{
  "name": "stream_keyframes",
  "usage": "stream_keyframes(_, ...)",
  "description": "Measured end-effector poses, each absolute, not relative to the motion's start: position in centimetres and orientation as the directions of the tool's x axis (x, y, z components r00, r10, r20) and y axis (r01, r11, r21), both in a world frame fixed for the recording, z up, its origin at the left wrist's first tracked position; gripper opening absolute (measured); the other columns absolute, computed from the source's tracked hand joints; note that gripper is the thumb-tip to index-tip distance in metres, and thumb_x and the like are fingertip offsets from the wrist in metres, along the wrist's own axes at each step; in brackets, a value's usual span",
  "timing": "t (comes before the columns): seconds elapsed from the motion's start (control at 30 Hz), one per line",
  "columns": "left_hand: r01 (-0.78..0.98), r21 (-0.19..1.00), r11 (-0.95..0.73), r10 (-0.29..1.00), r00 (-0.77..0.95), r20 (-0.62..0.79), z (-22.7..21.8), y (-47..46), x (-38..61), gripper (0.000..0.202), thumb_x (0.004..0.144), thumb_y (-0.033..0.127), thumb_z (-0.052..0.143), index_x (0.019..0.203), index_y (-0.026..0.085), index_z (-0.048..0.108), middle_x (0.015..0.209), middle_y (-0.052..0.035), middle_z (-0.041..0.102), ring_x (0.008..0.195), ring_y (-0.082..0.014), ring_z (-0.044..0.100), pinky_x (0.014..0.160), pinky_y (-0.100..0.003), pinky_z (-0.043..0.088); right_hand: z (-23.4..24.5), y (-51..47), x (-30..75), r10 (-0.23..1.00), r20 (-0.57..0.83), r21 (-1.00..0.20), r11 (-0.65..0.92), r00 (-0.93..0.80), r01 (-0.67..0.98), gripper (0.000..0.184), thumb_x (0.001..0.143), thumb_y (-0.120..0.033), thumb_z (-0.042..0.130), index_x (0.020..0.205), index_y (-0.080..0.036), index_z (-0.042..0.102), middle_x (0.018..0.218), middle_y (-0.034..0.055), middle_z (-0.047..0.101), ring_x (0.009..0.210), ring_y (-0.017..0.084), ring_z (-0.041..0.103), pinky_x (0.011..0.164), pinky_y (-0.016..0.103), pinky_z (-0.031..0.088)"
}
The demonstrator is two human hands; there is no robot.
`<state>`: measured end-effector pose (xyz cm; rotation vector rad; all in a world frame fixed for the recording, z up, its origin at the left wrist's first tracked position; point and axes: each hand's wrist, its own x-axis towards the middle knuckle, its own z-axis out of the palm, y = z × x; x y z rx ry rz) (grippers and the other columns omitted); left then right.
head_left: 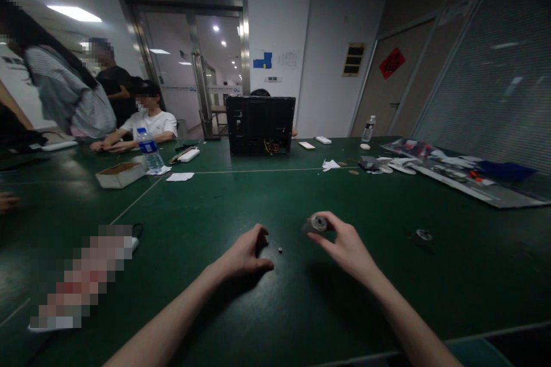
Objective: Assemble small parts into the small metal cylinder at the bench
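Note:
My right hand (344, 243) holds a small grey round metal part (315, 223) between thumb and fingertips, just above the green table (275, 195). My left hand (247, 252) rests on the table to its left, fingers curled in with the tips together; whether they pinch anything is hidden. A tiny dark piece (280, 250) lies on the table just right of the left hand's fingertips, between both hands.
A small round metal piece (424, 234) lies to the right. A black open case (260, 125) stands at the far middle. A cardboard box (120, 174) and water bottle (150, 149) sit far left, near several people. Papers and packaging (451, 169) lie far right.

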<state>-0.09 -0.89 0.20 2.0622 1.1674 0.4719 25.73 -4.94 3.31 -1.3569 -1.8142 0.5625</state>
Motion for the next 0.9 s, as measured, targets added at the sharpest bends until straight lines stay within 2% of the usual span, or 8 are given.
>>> stream_keyframes(0.1, 0.592, 0.737, -0.327, 0.854, 0.519, -0.039, 0.3, -1.0, 0.0, 0.065, 0.061, 0.04, 0.076, 0.115, 0.018, 0.047, 0.108, -0.0088, 0.059, 0.097, -0.0228, 0.056, 0.082, -0.033, 0.046, 2.0, -7.1, 32.7, 0.964, 0.221, -0.684, 0.046, 0.148, 0.728, 0.042, 0.076, -0.048, 0.054, 0.107, -0.02, 0.054, 0.099, 0.0135, 0.066, 0.053, 0.022, 0.058, 0.054, 0.036, 0.047)
stream_keyframes(0.23, 0.594, 0.734, -0.328, 0.856, 0.516, -0.036, 0.6, -1.3, 0.2, 0.064, 0.062, 0.04, 0.076, 0.115, 0.016, 0.049, 0.107, -0.0098, 0.059, 0.096, -0.0232, 0.057, 0.082, -0.034, 0.046, -1.8, -9.5, 43.6, 0.873, 0.181, -0.606, -0.264, 0.453, 0.75, 0.051, 0.066, -0.057, 0.058, 0.102, -0.02, 0.057, 0.086, 0.0169, 0.067, 0.06, 0.028, 0.062, 0.056, 0.041, 0.048)
stream_keyframes(0.4, 0.61, 0.709, -0.354, 0.854, 0.52, -0.021, 0.7, -1.4, 0.3, 0.062, 0.063, 0.042, 0.075, 0.113, 0.017, 0.051, 0.106, -0.0083, 0.059, 0.095, -0.0228, 0.057, 0.081, -0.034, 0.046, -6.2, -11.5, 53.5, 0.736, 0.148, -0.56, -0.488, 0.66, 0.669, 0.045, 0.066, -0.062, 0.058, 0.09, -0.025, 0.058, 0.086, 0.0251, 0.064, 0.057, 0.027, 0.06, 0.06, 0.044, 0.045)
stream_keyframes(0.53, 0.618, 0.704, -0.349, 0.858, 0.513, -0.024, 0.8, -1.5, 0.4, 0.061, 0.063, 0.042, 0.075, 0.114, 0.017, 0.051, 0.107, -0.0083, 0.059, 0.095, -0.0231, 0.057, 0.082, -0.034, 0.046, -8.1, -11.7, 56.3, 0.717, 0.118, -0.598, -0.501, 0.687, 0.626, 0.057, 0.065, -0.064, 0.057, 0.105, -0.024, 0.057, 0.089, 0.0256, 0.062, 0.054, 0.027, 0.06, 0.058, 0.045, 0.045)
stream_keyframes(0.63, 0.62, 0.704, -0.346, 0.858, 0.513, -0.03, 1.0, -1.6, 0.5, 0.06, 0.064, 0.041, 0.074, 0.114, 0.017, 0.052, 0.107, -0.0086, 0.059, 0.096, -0.0236, 0.057, 0.082, -0.035, 0.046, -8.0, -11.6, 56.2, 0.739, 0.059, -0.598, -0.512, 0.671, 0.616, 0.074, 0.066, -0.065, 0.056, 0.125, -0.02, 0.047, 0.095, 0.0268, 0.061, 0.06, 0.029, 0.063, 0.059, 0.044, 0.046)
stream_keyframes(0.7, 0.622, 0.706, -0.34, 0.861, 0.508, -0.034, 1.0, -1.6, 0.5, 0.06, 0.063, 0.041, 0.075, 0.113, 0.017, 0.052, 0.107, -0.0089, 0.059, 0.096, -0.0239, 0.057, 0.082, -0.035, 0.046, -7.0, -11.6, 55.1, 0.735, 0.151, -0.551, -0.493, 0.661, 0.674, 0.086, 0.068, -0.066, 0.054, 0.134, -0.014, 0.037, 0.107, 0.0329, 0.056, 0.08, 0.035, 0.065, 0.063, 0.046, 0.046)
stream_keyframes(0.8, 0.622, 0.706, -0.339, 0.861, 0.507, -0.033, 1.0, -1.5, 0.4, 0.059, 0.063, 0.04, 0.075, 0.112, 0.017, 0.052, 0.106, -0.0091, 0.059, 0.095, -0.0235, 0.057, 0.081, -0.034, 0.046, -4.5, -11.1, 51.3, 0.697, 0.409, -0.443, -0.413, 0.589, 0.796, 0.093, 0.069, -0.069, 0.049, 0.138, -0.012, 0.027, 0.121, 0.0358, 0.045, 0.114, 0.044, 0.048, 0.074, 0.052, 0.045)
stream_keyframes(0.9, 0.614, 0.705, -0.356, 0.856, 0.517, -0.018, 0.8, -1.4, 0.3, 0.059, 0.063, 0.041, 0.075, 0.112, 0.017, 0.052, 0.106, -0.0088, 0.059, 0.094, -0.0229, 0.057, 0.081, -0.034, 0.046, -1.6, -9.9, 45.0, 0.783, 0.506, -0.38, -0.174, 0.362, 0.908, 0.07, 0.078, -0.062, 0.042, 0.132, -0.019, 0.034, 0.124, 0.0276, 0.045, 0.117, 0.044, 0.044, 0.085, 0.056, 0.043)
